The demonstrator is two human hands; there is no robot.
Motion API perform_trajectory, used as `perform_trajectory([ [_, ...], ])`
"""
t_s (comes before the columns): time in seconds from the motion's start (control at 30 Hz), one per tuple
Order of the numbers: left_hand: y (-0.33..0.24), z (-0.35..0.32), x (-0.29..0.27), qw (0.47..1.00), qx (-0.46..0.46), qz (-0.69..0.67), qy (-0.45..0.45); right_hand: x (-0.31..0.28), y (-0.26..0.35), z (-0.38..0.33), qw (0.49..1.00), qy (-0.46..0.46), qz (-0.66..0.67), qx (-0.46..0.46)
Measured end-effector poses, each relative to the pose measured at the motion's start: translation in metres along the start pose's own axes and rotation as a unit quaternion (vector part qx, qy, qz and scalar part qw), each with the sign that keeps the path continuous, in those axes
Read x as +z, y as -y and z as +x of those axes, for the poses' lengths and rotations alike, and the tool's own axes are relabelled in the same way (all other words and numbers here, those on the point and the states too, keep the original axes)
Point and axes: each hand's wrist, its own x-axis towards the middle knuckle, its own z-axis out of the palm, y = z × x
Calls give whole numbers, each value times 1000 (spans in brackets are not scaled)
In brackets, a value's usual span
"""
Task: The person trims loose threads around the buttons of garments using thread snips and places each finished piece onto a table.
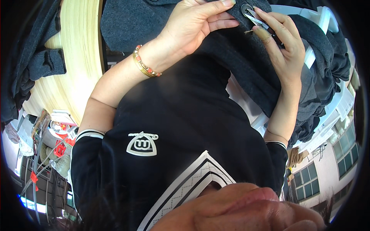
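Observation:
Near the top of the view, a dark grey woollen garment (246,77) lies across my lap and up between my hands. A round dark button (245,9) sits on it. My right hand (286,46) is closed on small thread snips (257,19), whose silver blades reach to the button's edge. A short, pale thread end (248,32) shows just below the blades. My left hand (192,27) pinches the garment left of the button, with the thumb on top and the fingers below. The snips' handle is mostly hidden in my right hand.
To the left stands a light wooden table (73,73) with dark grey cloth pieces (46,65) on it. More grey cloth (127,27) lies beyond my left forearm. On the right, dark garments (327,61) heap over a white plastic bin (327,21).

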Motion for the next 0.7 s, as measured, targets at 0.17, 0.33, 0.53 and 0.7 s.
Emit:
perform_trajectory([
  [0.17, 1, 2, -4, 999, -24, -22, -4, 1, 0, 0, 1000, -7, -13, -1],
  [0.33, 2, 2, -4, 998, -34, -47, -3, 1, 1, 1, 1000, -21, -19, -12],
  [0.53, 4, 3, -6, 999, -28, -41, 1, -1, -2, 0, 999, -17, -11, -25],
  [0.7, 3, 0, 0, 999, -24, -30, 5, 5, 3, 1, 993, -64, 90, 47],
])
